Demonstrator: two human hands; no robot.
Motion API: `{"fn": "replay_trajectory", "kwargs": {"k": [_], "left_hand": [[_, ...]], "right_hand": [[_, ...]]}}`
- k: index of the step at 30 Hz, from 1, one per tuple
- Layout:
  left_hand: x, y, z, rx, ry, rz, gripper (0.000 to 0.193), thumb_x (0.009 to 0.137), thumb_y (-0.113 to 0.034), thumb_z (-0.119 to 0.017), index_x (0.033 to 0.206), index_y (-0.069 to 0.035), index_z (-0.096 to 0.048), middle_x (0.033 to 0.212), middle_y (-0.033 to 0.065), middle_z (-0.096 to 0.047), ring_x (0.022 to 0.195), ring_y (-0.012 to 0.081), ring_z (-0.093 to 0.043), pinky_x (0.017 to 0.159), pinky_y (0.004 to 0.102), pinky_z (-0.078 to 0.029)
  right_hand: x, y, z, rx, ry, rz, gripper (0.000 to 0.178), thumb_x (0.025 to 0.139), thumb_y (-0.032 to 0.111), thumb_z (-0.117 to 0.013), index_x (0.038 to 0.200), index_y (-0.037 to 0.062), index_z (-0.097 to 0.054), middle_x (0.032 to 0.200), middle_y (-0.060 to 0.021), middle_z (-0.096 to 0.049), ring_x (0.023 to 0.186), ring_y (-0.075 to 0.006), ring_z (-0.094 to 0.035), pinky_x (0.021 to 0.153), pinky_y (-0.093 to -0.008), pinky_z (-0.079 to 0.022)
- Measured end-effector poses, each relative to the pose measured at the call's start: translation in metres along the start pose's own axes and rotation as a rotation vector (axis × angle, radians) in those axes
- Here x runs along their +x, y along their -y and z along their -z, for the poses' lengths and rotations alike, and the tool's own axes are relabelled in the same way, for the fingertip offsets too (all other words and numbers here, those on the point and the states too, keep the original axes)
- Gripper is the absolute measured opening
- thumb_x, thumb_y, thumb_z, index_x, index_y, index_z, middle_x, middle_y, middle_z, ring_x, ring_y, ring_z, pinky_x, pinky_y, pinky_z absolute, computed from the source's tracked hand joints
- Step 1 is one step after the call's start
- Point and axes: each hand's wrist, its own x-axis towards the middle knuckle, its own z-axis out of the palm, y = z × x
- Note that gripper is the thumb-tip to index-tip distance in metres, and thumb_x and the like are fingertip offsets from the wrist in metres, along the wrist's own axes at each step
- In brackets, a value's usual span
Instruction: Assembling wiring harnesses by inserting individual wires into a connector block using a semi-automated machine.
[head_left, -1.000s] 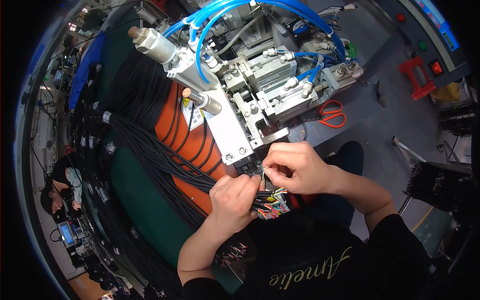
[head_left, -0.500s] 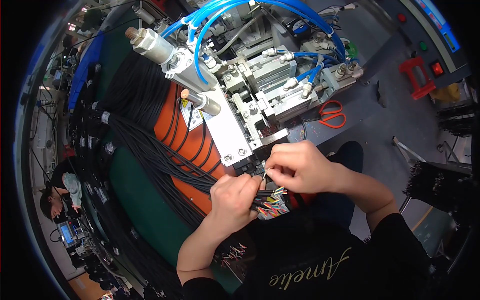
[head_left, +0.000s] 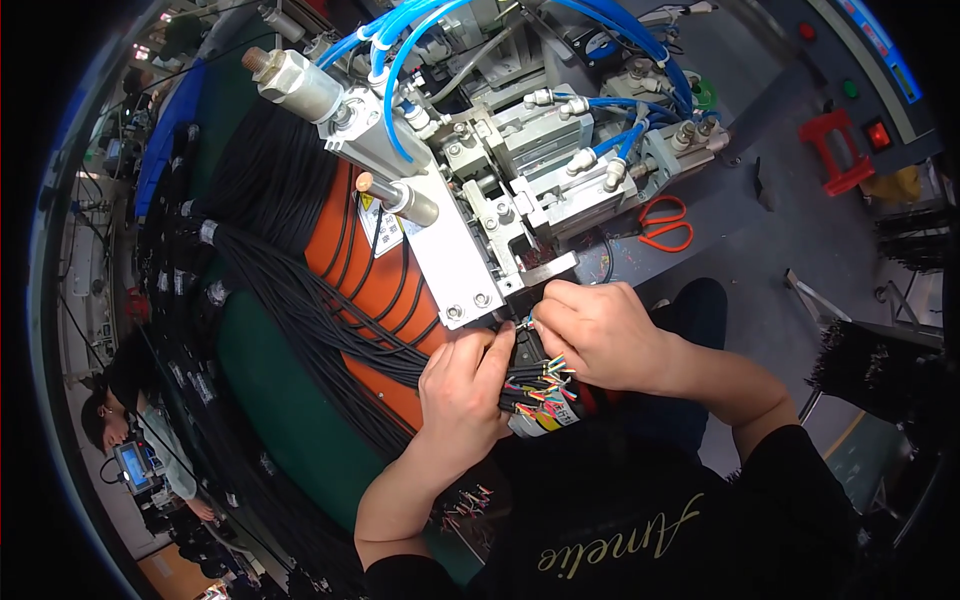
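My left hand is closed, thumb and forefinger pinching a cable just below the front edge of the machine's pale metal plate. Close beside it, my right hand pinches the thin coloured wires at that cable's end; the fingers hide most of them. Under both hands lies a bunch of stripped cable ends with coloured wires, fanned out toward my body. These belong to black cables that run in from the left across an orange surface.
Blue air hoses arch over the machine's metal cylinders. Red-handled scissors lie right of the machine on the grey table. A red bracket stands farther right. Another person works at the far left.
Both hands have shifted slightly up toward the machine's plate, bringing the pinched cable end with them. More of the coloured wire bunch shows below. The person at the left has leaned lower.
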Motion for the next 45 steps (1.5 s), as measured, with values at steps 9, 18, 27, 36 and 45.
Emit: {"fn": "replay_trajectory", "kwargs": {"k": [9,18,27,36,45], "left_hand": [[0.008,-0.003,0.010,0.115,0.141,-0.098,0.048,0.071,-0.010,-0.063,0.118,0.000,-0.063,0.086,0.0069,-0.052,0.073,0.0219,-0.056,0.065,0.0337,-0.043],[0.013,-0.005,0.011,0.147,0.136,-0.109,0.045,0.073,-0.009,-0.061,0.117,-0.002,-0.064,0.087,0.0071,-0.052,0.074,0.0220,-0.056,0.065,0.0340,-0.043],[-0.014,0.012,0.011,-0.015,-0.041,0.055,0.050,0.064,0.001,-0.066,0.114,-0.003,-0.064,0.096,0.0085,-0.058,0.088,0.0279,-0.060,0.075,0.0378,-0.048],[-0.015,0.013,0.007,0.134,-0.088,-0.013,0.042,0.065,-0.003,-0.069,0.106,0.001,-0.062,0.094,0.0137,-0.061,0.084,0.0305,-0.060,0.076,0.0412,-0.045],[-0.006,0.014,0.006,-0.121,-0.211,-0.152,0.042,0.069,-0.012,-0.076,0.106,-0.001,-0.060,0.080,0.0090,-0.063,0.069,0.0261,-0.061,0.064,0.0365,-0.043]], "right_hand": [[0.006,0.001,0.006,-0.120,0.049,0.048,0.009,0.079,0.008,-0.067,0.081,0.0035,-0.060,0.073,-0.0076,-0.052,0.057,-0.0277,-0.059,0.048,-0.0381,-0.046],[-0.002,0.000,-0.005,-0.028,-0.067,0.022,0.008,0.077,0.007,-0.068,0.078,0.0038,-0.061,0.075,-0.0076,-0.061,0.058,-0.0273,-0.063,0.048,-0.0377,-0.047],[0.002,-0.009,-0.003,0.276,0.009,-0.213,0.007,0.081,0.007,-0.068,0.081,0.0029,-0.062,0.065,-0.0069,-0.059,0.055,-0.0229,-0.061,0.051,-0.0335,-0.048],[-0.008,0.010,0.009,0.457,0.016,-0.183,0.019,0.080,0.003,-0.072,0.099,0.0011,-0.066,0.077,-0.0081,-0.063,0.056,-0.0180,-0.062,0.054,-0.0291,-0.048],[-0.008,0.008,-0.005,1.224,0.122,-0.423,0.023,0.090,0.000,-0.063,0.113,-0.0026,-0.062,0.097,-0.0065,-0.065,0.074,-0.0080,-0.064,0.067,-0.0210,-0.051]]}}
